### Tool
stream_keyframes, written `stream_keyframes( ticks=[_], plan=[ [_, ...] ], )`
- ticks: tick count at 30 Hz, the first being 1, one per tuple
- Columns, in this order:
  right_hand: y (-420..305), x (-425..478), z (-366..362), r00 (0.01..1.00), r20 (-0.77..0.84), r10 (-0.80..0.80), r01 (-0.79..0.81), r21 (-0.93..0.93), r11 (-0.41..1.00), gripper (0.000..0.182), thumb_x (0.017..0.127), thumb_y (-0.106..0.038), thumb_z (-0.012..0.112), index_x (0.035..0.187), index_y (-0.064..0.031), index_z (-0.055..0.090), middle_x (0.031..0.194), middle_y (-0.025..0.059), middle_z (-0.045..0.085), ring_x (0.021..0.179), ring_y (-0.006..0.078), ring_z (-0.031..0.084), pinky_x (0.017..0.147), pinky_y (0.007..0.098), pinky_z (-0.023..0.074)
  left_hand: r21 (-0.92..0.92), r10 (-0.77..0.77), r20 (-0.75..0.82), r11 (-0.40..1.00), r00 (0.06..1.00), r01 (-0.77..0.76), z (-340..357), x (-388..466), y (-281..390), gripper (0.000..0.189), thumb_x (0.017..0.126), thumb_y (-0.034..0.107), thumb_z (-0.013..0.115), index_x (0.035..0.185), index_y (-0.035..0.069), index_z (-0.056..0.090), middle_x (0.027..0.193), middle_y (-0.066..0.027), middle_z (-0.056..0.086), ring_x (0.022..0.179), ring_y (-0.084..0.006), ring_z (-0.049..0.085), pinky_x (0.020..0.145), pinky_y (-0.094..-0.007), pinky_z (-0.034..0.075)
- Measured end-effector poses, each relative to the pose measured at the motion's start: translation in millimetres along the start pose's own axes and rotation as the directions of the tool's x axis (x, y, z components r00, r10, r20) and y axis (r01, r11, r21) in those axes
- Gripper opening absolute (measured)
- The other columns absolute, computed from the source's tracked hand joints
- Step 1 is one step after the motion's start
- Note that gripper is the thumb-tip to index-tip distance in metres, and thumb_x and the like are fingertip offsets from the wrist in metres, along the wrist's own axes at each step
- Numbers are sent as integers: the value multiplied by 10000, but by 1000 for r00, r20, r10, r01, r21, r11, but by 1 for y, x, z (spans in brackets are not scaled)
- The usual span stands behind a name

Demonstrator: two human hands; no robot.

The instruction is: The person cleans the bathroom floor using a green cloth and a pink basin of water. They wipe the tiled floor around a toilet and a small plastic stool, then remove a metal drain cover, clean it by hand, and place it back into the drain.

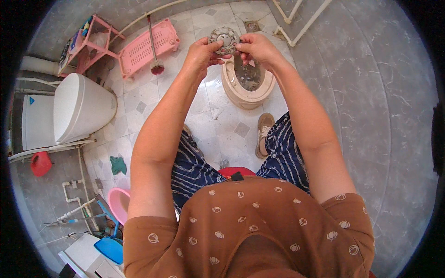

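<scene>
My left hand (208, 52) grips a round, greyish metal cover (223, 37) that looks like a floor drain cover, with its thumb on the face. Openings ring its raised centre. My right hand (256, 49) has its fingertips pinched at the cover's right edge, where a small dark bit shows; what that is I cannot tell. Both hands hold the cover up above a beige oval waste bin (247, 100), which has dark, wet-looking litter inside. Behind the bin, a round drain opening (251, 25) sits in the tiled floor (222, 120).
A toilet brush (153, 45) leans against a tipped pink plastic rack (134, 52) at the far left. At left are a white toilet (80, 107), a green cloth (118, 165) and a pink basin (118, 205). White pipes (306, 26) run along the right wall.
</scene>
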State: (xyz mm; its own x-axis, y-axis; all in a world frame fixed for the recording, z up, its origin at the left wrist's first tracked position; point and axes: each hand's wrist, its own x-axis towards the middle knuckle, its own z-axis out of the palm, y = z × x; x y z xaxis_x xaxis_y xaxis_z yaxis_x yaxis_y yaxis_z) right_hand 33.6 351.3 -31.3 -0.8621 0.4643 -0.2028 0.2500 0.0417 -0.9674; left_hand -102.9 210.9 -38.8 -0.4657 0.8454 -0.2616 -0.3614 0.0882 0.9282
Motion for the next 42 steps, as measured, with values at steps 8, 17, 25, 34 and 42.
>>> stream_keyframes(
  ticks=[8,17,25,34,42],
  plan=[
    [-4,-1,-16,980,-183,-82,90,35,995,148,923,-164,587,847,-39,611,698,6,584,580,80,541,544,237,463,-18,45,-25,999,999,-46,-2,0,-1,220,910,189,616,1051,30,559,958,-102,674,815,-230,696,632,-300,548],
    [-4,0,-18,999,-9,-46,47,168,985,185,910,-214,635,995,-50,620,833,5,602,665,82,562,622,222,481,-20,25,27,1000,999,-25,0,-2,0,221,913,164,606,1075,24,554,964,-114,670,817,-241,692,651,-320,552],
    [-8,-2,-15,1000,-20,-23,25,95,995,189,880,-243,677,843,-68,615,701,-19,565,574,74,524,519,227,445,-125,11,100,992,995,2,6,0,1,230,902,158,614,1085,24,579,957,-121,682,809,-240,697,670,-336,551],
    [-14,-3,-37,872,-441,-211,222,-28,975,183,892,-214,638,864,-34,662,686,1,592,527,63,488,472,228,414,-121,7,52,993,999,0,2,-2,3,232,916,163,600,1083,19,528,1005,-124,649,875,-264,679,676,-338,552],
    [25,26,-49,911,-228,-344,-14,-850,527,232,812,-216,646,1007,-105,703,941,129,694,876,289,668,810,388,512,17,13,-7,1000,1000,-13,-2,0,0,195,928,150,563,1073,24,527,1035,-119,642,907,-250,672,691,-325,553]
  ],
)
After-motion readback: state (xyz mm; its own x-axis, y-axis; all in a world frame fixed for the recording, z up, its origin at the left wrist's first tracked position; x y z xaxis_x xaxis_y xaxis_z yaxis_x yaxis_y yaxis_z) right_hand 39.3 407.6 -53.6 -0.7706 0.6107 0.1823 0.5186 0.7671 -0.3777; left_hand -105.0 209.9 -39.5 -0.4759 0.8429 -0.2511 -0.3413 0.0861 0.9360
